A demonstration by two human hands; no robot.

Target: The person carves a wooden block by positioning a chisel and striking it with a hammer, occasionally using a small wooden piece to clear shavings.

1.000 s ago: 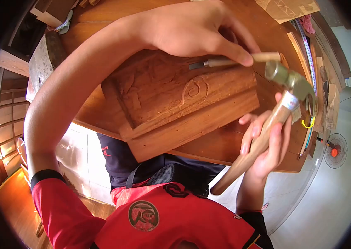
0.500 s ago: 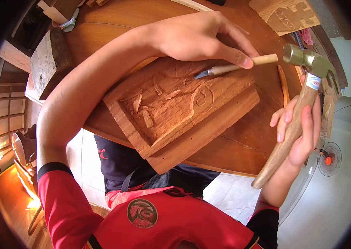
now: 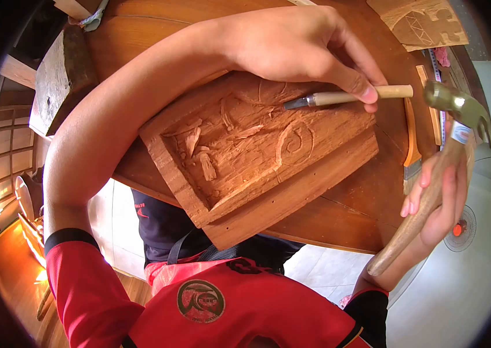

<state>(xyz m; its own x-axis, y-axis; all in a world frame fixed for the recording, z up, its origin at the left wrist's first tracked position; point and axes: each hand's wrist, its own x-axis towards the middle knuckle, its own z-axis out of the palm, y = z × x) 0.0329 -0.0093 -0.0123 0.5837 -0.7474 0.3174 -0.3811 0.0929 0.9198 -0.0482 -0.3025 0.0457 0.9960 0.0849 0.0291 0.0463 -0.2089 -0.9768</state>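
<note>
My left hand (image 3: 309,49) grips a chisel (image 3: 338,97) by its pale wooden handle, between thumb and fingers. The chisel lies nearly level, its metal blade pointing left over the carved board (image 3: 239,151). That reddish-brown board has a recessed area with a raised spiral line and several loose wood chips (image 3: 207,166). My right hand (image 3: 445,194) is wrapped round the wooden handle of a claw hammer (image 3: 413,232). The hammer's metal head is just right of the chisel's butt end, with a small gap between them.
Under the carved board is another plank (image 3: 297,200) on the wooden table (image 3: 147,35). A flat brush (image 3: 411,136) lies to the right, beside a measuring tape (image 3: 442,124). A patterned board (image 3: 422,26) is at the top right, a wood block (image 3: 62,81) at the left.
The chisel and both hands appear shifted to the right in view. The hammer head remains close to the chisel's end. The brush's bristles now show more.
</note>
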